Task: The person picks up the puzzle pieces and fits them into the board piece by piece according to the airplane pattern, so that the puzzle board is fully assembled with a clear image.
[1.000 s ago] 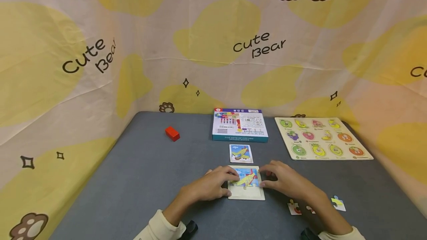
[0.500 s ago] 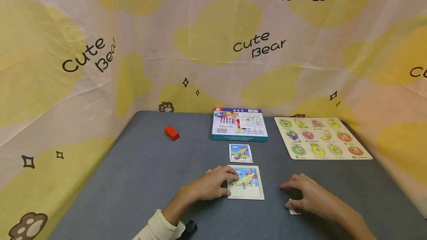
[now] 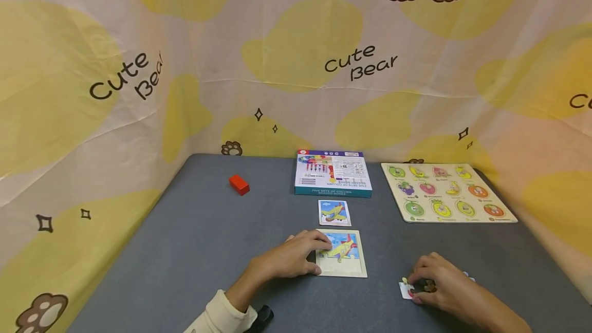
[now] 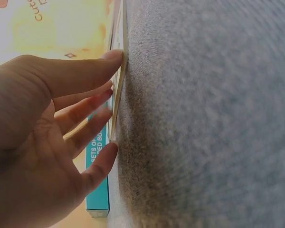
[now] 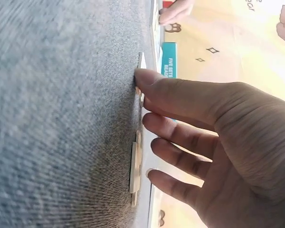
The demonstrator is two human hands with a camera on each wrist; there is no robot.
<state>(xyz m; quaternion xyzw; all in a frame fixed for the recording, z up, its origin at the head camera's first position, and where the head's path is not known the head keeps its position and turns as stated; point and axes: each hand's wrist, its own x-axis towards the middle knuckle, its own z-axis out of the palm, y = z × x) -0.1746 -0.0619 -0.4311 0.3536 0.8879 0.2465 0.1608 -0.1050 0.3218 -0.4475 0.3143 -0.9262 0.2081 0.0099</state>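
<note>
My left hand [image 3: 296, 256] rests on the left side of a jigsaw puzzle tray [image 3: 344, 271], thumb on its frame and fingertips over the picture part. In the left wrist view, its relaxed fingers touch the tray's edge [image 4: 118, 95]. Airplane pieces [image 3: 342, 248] fill the tray's upper part; its lower part shows bare board. At the right, my right hand [image 3: 444, 281] pinches a small puzzle piece [image 3: 405, 290] between thumb and index finger, the piece low at the table. Another piece [image 5: 135, 166] lies beneath the other fingers in the right wrist view. The hand partly hides these pieces.
An airplane picture card [image 3: 334, 213] lies just behind the tray. Farther back are a boxed set [image 3: 332, 173], a fruit puzzle board [image 3: 448, 192] at right and a red block [image 3: 239, 185] at left. Printed cloth [image 3: 296, 66] surrounds the grey table [image 3: 222, 230].
My right hand has left the tray's right edge, moved right and toward me, and taken hold of a loose puzzle piece. My left hand has stayed on the tray.
</note>
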